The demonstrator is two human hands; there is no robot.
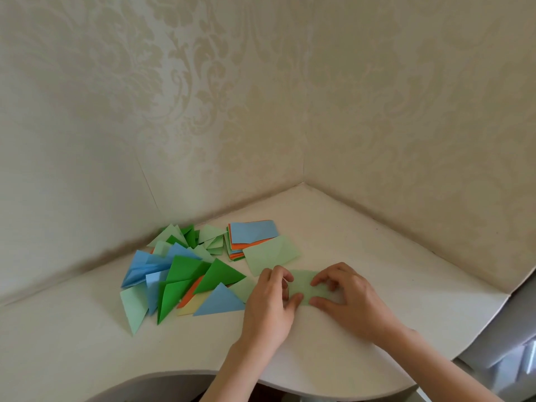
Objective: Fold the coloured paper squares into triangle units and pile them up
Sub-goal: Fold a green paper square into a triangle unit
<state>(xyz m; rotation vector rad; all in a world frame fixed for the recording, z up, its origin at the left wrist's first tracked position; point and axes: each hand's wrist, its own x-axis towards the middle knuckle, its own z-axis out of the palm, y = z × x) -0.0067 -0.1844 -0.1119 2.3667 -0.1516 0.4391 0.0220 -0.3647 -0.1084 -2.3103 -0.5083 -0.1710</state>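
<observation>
I have the pale green sheet (pixel 301 282) flat on the counter (pixel 377 271), long axis running left to right between both hands. My left hand (pixel 271 297) and right hand (pixel 342 294) pinch its ends with curled fingers, equally near.

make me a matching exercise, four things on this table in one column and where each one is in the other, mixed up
Things
1. blue sheet
2. light green paper being folded
3. blue triangle
4. pale green triangle

Places
a. at the left end of the folded pile, pointing toward the table's near edge
b. on top of the flat stack near the wall
c. under the fingers of both hands, left hand and right hand
d. just left of the left hand, at the pile's near edge

Pairs: 1-b, 2-c, 3-d, 4-a
</observation>
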